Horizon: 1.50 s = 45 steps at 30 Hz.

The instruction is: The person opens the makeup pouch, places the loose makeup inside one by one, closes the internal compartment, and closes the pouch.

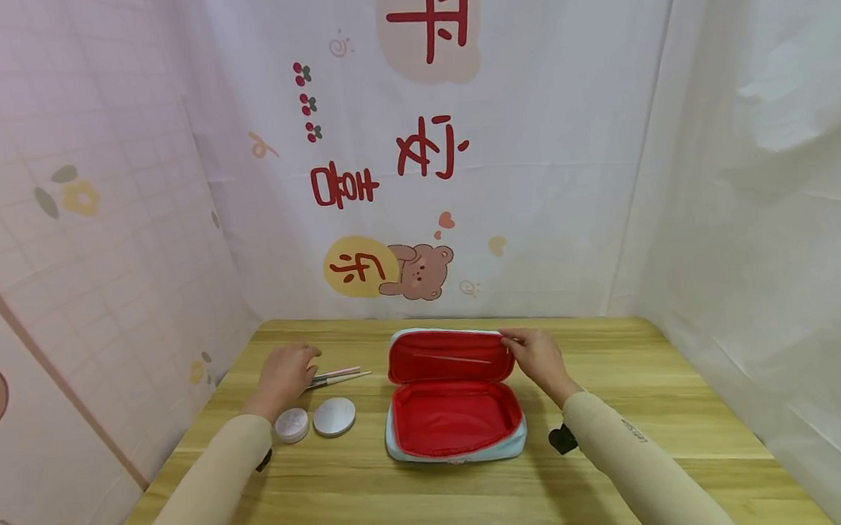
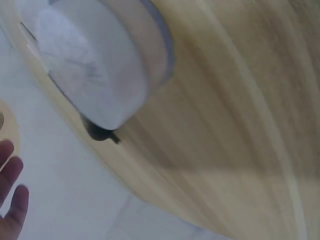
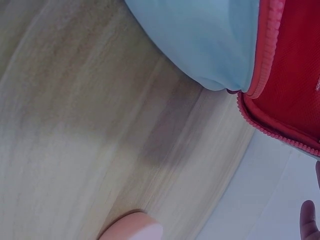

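Note:
A pale blue pouch (image 1: 459,452) with a red lining stands unzipped, its lid raised. My right hand (image 1: 540,359) pinches the lid's upper right corner; in the right wrist view only a few of its fingertips (image 3: 308,217) show. Over by the left side, my left hand (image 1: 288,372) hovers beside several slender brush-like sticks (image 1: 337,378), partly hidden behind it. Its fingers are loosely bent with nothing visible between them. Nearer me are a small round clear-lidded container (image 1: 292,425) and a flat silvery round case (image 1: 334,417). A round container (image 2: 80,65) looms large in the left wrist view.
The wooden table (image 1: 617,474) meets white printed cloth (image 1: 544,169) at the back and both sides. A rounded pink object (image 3: 132,227) lies at the bottom edge of the right wrist view, cut off by the frame. Black wrist cameras (image 1: 562,439) hang below the sleeves.

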### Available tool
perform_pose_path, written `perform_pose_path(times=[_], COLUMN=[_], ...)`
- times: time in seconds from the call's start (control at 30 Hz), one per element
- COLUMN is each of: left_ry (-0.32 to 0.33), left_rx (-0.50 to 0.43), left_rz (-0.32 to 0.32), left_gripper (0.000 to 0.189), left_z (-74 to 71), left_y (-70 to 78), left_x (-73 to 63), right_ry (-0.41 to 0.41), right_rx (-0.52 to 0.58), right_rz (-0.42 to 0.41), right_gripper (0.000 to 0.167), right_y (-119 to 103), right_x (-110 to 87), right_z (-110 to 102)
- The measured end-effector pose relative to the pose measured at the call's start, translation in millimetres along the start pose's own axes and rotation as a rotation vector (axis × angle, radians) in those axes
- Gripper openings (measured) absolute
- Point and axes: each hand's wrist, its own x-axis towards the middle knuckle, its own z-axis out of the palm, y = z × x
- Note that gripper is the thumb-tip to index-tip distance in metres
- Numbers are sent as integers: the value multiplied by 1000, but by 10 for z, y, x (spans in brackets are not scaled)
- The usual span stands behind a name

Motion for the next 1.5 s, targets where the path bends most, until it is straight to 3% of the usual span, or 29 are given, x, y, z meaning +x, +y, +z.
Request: perform_pose_path(times=[0.23, 0.57, 0.93, 1.5], left_ry=[-145, -235, -241, -282], left_rx=[-58, -86, -62, -83], left_rz=[-20, -28, 18, 11], left_gripper=[26, 26, 10, 20], left_z=[119, 213, 363, 360], left_y=[-87, -130, -148, -90], left_x=[-50, -89, -95, -104], right_ry=[-3, 3, -17, -11], right_rx=[3, 15, 22, 19], right_rz=[11, -2, 20, 23], right_gripper=[26, 26, 27, 26], right_y=[-13, -26, -29, -33], right_x=[-13, -17, -12, 8], right_z=[7, 24, 34, -3])
